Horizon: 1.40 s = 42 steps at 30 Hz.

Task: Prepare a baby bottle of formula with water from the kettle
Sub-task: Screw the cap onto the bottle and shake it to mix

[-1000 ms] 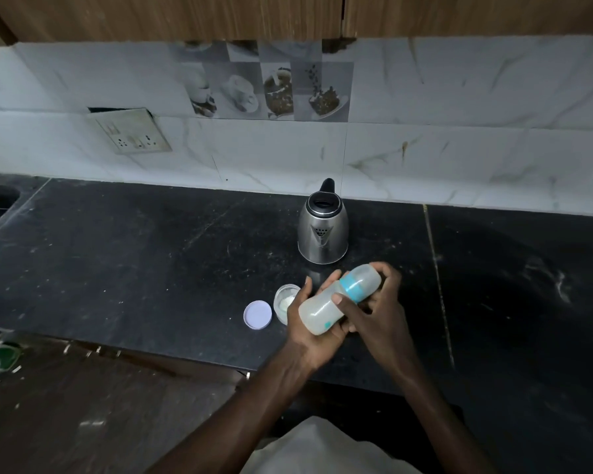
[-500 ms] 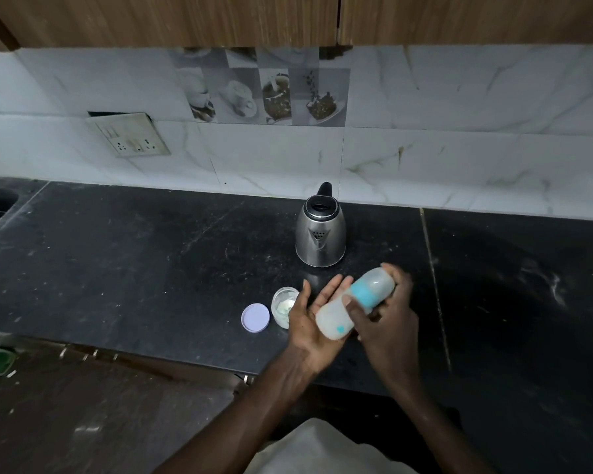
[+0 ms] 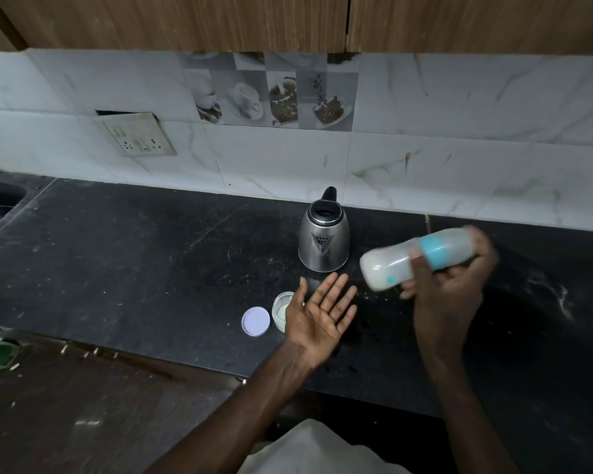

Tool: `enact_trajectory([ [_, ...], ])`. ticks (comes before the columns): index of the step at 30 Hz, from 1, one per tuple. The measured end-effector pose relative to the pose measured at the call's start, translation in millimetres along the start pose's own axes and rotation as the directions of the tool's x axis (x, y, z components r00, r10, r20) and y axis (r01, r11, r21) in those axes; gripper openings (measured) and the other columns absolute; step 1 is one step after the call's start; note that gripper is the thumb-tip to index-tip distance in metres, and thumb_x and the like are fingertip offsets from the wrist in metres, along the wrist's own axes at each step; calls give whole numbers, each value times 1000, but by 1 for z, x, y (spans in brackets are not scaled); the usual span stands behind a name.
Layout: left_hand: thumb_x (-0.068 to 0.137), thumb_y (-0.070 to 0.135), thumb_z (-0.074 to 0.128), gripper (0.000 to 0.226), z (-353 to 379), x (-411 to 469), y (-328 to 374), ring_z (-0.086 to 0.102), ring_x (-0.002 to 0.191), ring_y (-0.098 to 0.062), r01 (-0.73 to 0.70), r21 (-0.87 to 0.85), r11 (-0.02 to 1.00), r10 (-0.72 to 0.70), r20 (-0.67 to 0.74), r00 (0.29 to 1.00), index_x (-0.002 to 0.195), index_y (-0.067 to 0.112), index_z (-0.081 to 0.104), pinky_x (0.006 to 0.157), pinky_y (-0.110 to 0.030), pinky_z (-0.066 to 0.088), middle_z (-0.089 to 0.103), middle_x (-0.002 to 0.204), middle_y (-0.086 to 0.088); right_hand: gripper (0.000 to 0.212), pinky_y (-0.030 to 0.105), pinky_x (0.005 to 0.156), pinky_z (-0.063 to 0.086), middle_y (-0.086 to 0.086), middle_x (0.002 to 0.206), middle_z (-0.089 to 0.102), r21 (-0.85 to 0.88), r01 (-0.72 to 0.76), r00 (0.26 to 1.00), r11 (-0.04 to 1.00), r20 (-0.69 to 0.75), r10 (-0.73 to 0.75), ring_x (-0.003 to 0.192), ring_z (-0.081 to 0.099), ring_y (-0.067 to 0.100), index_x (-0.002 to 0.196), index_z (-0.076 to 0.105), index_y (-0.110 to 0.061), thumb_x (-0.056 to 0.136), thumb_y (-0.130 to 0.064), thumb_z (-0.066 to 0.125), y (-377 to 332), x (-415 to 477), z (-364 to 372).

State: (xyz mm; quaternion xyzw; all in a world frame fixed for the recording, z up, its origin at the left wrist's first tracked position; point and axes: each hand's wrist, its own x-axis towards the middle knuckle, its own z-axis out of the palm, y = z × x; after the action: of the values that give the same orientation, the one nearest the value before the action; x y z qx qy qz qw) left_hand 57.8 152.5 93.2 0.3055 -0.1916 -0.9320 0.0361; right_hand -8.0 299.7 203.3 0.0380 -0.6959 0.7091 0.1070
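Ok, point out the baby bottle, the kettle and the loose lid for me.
baby bottle (image 3: 391,265): head view, on its milky body.
kettle (image 3: 323,244): head view, on its steel front by the spout.
loose lid (image 3: 255,321): head view, on its flat top.

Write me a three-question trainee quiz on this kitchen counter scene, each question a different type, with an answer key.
1. True or false: the left hand grips the baby bottle.
2. Multiple choice: the round lid lies (a) on the small jar, (b) on the counter beside the jar, (c) on the kettle.
3. Fill in: the bottle is held in the ____ hand, tilted, to the right of the kettle.

Key: 1 false, the left palm is open and empty; 2 b; 3 right.
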Motion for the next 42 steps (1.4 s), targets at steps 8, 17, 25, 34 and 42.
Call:
enact_trajectory([
  [8, 100, 59, 51, 65, 17, 9, -7, 63, 130, -31, 32, -1, 999, -32, -4, 999, 141, 10, 64, 123, -49, 36, 69, 139, -12, 69, 49, 82, 63, -12, 117, 68, -85, -5, 999, 996, 33, 8, 95, 74, 9, 143, 42, -30, 87, -26, 83, 23, -15, 16],
  [17, 101, 60, 48, 66, 12, 11, -16, 53, 141, -38, 64, -62, 996, -65, -13, 998, 143, 11, 61, 122, -51, 32, 66, 142, -13, 78, 47, 90, 62, -11, 128, 64, -173, -100, 968, 980, 211, 136, 108, 72, 11, 147, 39, -40, 85, -26, 85, 60, -34, 9],
  [25, 101, 55, 54, 62, 3, 14, -18, 56, 137, -43, 87, -81, 993, -91, -57, 994, 141, 8, 62, 124, -58, 32, 65, 143, -17, 97, 47, 88, 62, -14, 132, 61, -265, -96, 834, 959, 504, 223, 96, 73, 17, 150, 31, -54, 78, -24, 89, 83, -38, -3],
  [34, 102, 48, 55, 54, 8, 16, -22, 63, 129, -38, 57, -67, 996, -69, -198, 978, 131, 5, 70, 109, -50, 50, 75, 127, -15, 95, 26, 81, 58, -13, 124, 62, -327, -45, 795, 944, 561, 232, 92, 69, 11, 149, 32, -54, 80, -22, 90, 91, -23, -11],
  [42, 105, 40, 51, 54, 0, 29, -25, 68, 113, -48, 36, -104, 994, -62, -263, 963, 125, -8, 67, 98, -54, 55, 74, 114, -31, 87, 28, 77, 57, -19, 114, 64, -444, 11, 784, 896, 560, 268, 84, 66, 3, 140, 39, -49, 76, -24, 91, 100, -15, -6],
])
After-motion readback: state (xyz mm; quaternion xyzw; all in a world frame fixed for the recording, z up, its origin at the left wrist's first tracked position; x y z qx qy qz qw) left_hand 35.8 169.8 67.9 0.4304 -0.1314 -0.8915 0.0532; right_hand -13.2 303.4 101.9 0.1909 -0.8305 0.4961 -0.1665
